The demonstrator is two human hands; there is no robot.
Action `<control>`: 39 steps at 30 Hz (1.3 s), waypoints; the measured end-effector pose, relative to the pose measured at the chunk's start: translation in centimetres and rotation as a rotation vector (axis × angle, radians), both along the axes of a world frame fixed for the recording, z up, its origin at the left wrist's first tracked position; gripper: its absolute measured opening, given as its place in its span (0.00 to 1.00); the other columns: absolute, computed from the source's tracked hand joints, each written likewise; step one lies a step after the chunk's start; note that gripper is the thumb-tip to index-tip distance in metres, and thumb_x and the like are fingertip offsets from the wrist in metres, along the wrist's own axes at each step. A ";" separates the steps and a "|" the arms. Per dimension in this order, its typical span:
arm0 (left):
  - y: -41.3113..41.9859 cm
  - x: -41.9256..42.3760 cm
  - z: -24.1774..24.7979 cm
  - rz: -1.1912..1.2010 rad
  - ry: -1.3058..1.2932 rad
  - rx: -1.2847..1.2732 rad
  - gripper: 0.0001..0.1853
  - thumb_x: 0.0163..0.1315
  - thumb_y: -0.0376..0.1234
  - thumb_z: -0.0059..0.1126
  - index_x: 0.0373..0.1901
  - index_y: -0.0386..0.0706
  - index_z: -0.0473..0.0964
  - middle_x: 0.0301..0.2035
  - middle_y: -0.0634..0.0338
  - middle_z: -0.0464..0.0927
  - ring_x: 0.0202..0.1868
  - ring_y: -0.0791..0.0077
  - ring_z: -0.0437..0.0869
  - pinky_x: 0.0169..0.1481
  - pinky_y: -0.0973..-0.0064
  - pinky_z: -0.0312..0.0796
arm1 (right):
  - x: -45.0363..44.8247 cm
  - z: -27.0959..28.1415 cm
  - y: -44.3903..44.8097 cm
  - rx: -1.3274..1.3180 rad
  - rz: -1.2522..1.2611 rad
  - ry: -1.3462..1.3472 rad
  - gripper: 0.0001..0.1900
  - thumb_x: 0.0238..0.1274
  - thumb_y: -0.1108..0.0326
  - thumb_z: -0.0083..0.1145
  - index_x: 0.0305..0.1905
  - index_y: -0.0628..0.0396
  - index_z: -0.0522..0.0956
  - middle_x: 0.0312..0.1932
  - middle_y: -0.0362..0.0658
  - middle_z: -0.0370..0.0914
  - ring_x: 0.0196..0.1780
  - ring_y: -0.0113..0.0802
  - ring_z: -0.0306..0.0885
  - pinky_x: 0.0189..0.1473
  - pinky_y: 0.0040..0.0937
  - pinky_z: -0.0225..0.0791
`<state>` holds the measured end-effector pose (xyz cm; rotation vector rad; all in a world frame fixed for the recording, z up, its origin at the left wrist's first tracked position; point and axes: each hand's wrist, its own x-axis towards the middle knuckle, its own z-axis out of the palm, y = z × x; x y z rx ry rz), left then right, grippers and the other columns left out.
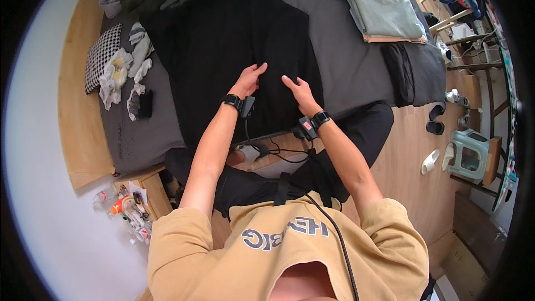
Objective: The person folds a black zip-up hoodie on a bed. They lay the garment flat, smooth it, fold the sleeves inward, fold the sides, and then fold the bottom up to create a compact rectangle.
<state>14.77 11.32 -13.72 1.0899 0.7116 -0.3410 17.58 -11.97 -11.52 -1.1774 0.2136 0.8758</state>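
A large black garment [234,37], seemingly a long-sleeved top, lies spread over the grey bed sheet [342,67] before me. My left hand [249,80] is over its lower middle, thumb pointing right and the other fingers partly curled. To the right of it, my right hand [300,92] is over the same garment with its thumb raised. A shallow crease runs up the cloth between the hands. Whether either hand pinches the fabric is not clear, as some fingertips are hidden. Both wrists wear black straps with small cabled devices.
Folded shirts [384,12] and folded dark clothes [413,73] lie on the bed's right side. Socks [140,46], a crumpled plastic bag [115,75] and a houndstooth cushion [102,56] are at left. Black cables [288,156] hang between my wrists. A stool [470,154] and slippers [430,161] stand right.
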 end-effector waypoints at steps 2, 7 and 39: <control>-0.6 -0.5 0.5 0.015 0.058 0.080 0.30 0.76 0.51 0.69 0.69 0.41 0.79 0.65 0.54 0.84 0.68 0.61 0.82 0.76 0.58 0.72 | -0.7 0.2 -0.2 -0.133 0.068 -0.153 0.29 0.73 0.54 0.74 0.66 0.66 0.82 0.59 0.47 0.88 0.59 0.36 0.86 0.63 0.33 0.79; 0.2 0.1 1.6 0.279 -0.099 -0.232 0.29 0.75 0.52 0.70 0.67 0.43 0.81 0.62 0.55 0.84 0.63 0.57 0.83 0.73 0.55 0.74 | -0.8 0.5 -0.7 0.282 -0.056 -0.043 0.20 0.76 0.61 0.71 0.60 0.65 0.84 0.54 0.45 0.90 0.57 0.37 0.88 0.60 0.36 0.81; -0.8 -6.0 2.2 0.000 -0.135 0.074 0.13 0.80 0.37 0.64 0.58 0.41 0.82 0.48 0.60 0.89 0.49 0.71 0.90 0.54 0.70 0.82 | -1.5 -1.0 -2.2 0.128 -0.072 0.150 0.08 0.78 0.61 0.70 0.48 0.52 0.83 0.43 0.36 0.88 0.45 0.27 0.85 0.46 0.28 0.75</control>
